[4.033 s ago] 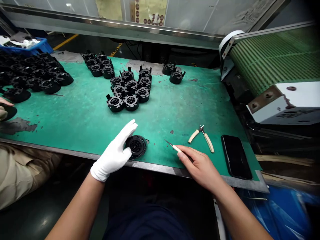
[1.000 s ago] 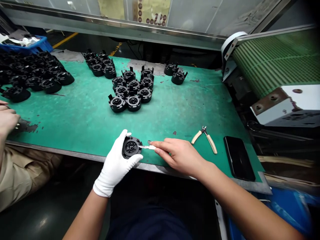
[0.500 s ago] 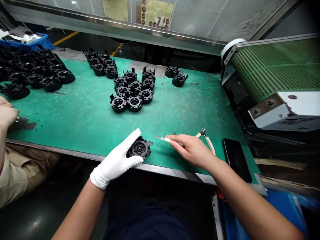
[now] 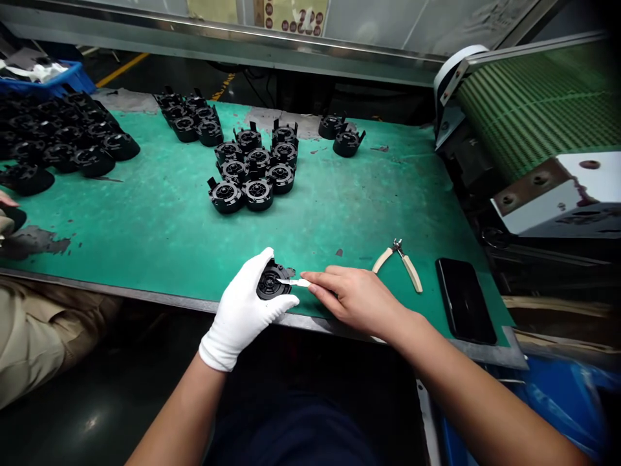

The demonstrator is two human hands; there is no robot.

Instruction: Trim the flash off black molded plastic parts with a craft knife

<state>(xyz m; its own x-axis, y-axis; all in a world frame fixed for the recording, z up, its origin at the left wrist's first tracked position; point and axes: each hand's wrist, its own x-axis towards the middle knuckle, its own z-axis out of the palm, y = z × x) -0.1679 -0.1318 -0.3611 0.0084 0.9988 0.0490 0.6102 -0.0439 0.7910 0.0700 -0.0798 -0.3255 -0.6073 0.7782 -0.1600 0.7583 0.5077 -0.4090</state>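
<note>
The left hand (image 4: 246, 309), in a white glove, curls around a round black part (image 4: 270, 283) at the near edge of the green table (image 4: 339, 213), thumb along its near side and fingers along its far left side. The bare right hand (image 4: 356, 294) pinches a pale-handled knife (image 4: 301, 283) between thumb and fingers, its blade pointing left over the right side of the part; whether the tip touches it, I cannot tell. To the right of that hand lie pliers (image 4: 396, 248) with their handles apart, then a black phone (image 4: 466, 301). Farther off, about the middle, 9 black housings (image 4: 257, 162) stand close together, with a pair of housings (image 4: 346, 139) to their far right and a smaller cluster (image 4: 187, 120) to their far left. A large group of housings (image 4: 63, 139) fills the far left, near a blue bin (image 4: 77, 76). A green conveyor belt (image 4: 543, 97) rises on the far right. At the left edge shows part of a co-worker's hand (image 4: 6, 199).
</note>
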